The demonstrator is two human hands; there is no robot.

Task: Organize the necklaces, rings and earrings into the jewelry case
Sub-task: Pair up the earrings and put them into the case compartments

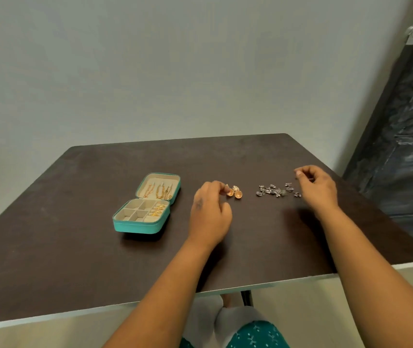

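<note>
A teal jewelry case (135, 226) lies open on the dark table, left of centre. Gold necklaces (159, 191) hang in its lid, and gold rings (157, 210) sit in the right slots of its base. The other compartments look empty. A small cluster of gold earrings (235, 192) lies mid-table; my left hand (209, 213) pinches one at the cluster's left edge. To the right lies a scatter of silver earrings (277, 191). My right hand (317, 188) hovers at their right end, fingertips pinched together; whether it holds a piece I cannot tell.
The dark brown table (75, 259) has a pale front edge near my lap and a chipped right corner. A grey wall stands behind it. A dark door (406, 151) with a metal handle is at the far right.
</note>
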